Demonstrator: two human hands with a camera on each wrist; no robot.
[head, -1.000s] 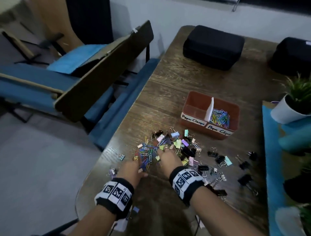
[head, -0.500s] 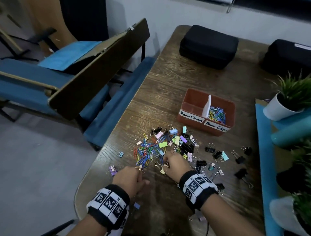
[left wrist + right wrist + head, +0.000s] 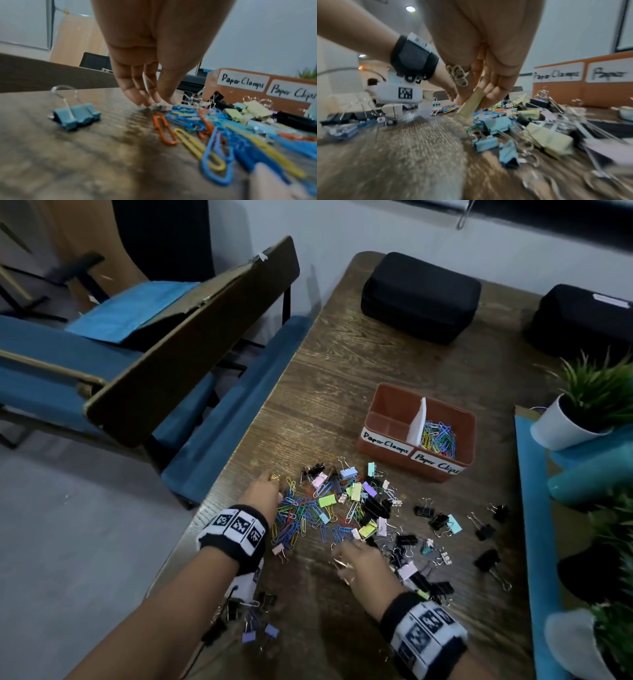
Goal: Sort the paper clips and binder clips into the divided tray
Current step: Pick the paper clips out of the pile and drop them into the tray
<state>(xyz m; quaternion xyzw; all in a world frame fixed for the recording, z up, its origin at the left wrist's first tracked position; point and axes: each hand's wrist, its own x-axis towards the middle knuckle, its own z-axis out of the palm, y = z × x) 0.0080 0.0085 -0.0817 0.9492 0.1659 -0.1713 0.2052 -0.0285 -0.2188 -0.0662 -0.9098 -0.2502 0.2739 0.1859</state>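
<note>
A mixed pile of coloured paper clips (image 3: 301, 515) and binder clips (image 3: 373, 505) lies on the wooden table. Behind it stands the orange divided tray (image 3: 371, 412). Its right "Paper Clips" half holds paper clips (image 3: 440, 436), and its left "Paper Clamps" half looks empty. My left hand (image 3: 270, 487) is at the pile's far-left edge, its straight fingers (image 3: 137, 94) pointing down onto the table beside a teal binder clip (image 3: 75, 117). My right hand (image 3: 352, 559) is at the pile's near edge and pinches a yellow binder clip (image 3: 471, 105).
Black binder clips (image 3: 486, 532) are scattered to the right, and more clips (image 3: 257, 628) lie near the front edge. Two black cases (image 3: 421, 296) (image 3: 582, 316) sit at the back. A potted plant (image 3: 565, 426) and a blue mat (image 3: 534, 508) line the right side. A blue chair (image 3: 219, 436) stands left.
My left hand has moved forward from the pile's near edge to its far-left edge. My right hand stayed near the front of the pile, a little closer to me.
</note>
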